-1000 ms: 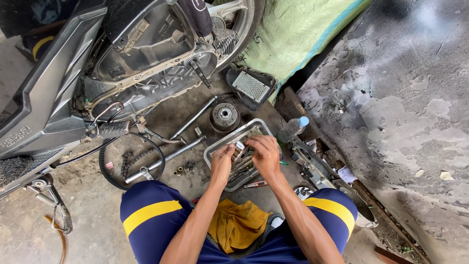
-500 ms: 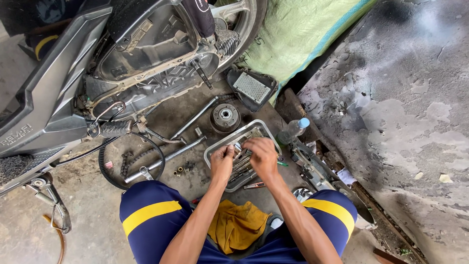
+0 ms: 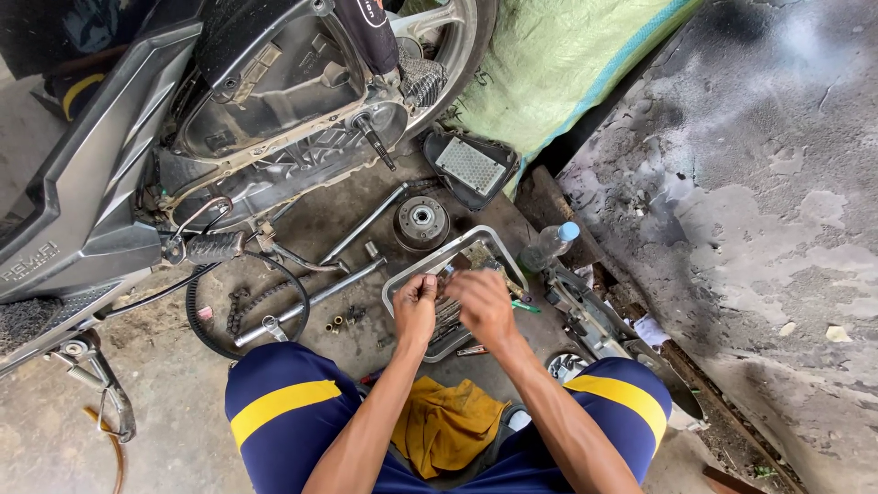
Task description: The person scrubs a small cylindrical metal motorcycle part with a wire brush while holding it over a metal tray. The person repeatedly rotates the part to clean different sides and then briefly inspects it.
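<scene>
Metal tray [image 3: 395,286] — both hands over it; left hand [image 3: 417,305], right hand [image 3: 482,304] — grip state unclear.

Bare concrete floor [image 3: 137,457] down here, grey, dusty and oil-stained, daylight falling flat across it. On the right, a rough slab of wall [image 3: 750,229], its paint flaked and scorched black in patches, with scraps of paper lying on it. A scooter [image 3: 110,183] fills the top left, side cover off, its rear wheel [image 3: 462,37] up at the top edge. A green woven sack [image 3: 567,64] drapes behind the wheel. A black drive belt [image 3: 206,334] loops on the floor, long steel rods [image 3: 315,297] beside it. A round clutch [image 3: 421,220] sits near a black air filter box [image 3: 468,166]. A plastic bottle [image 3: 549,243] lies by a dark plank [image 3: 549,197].
</scene>
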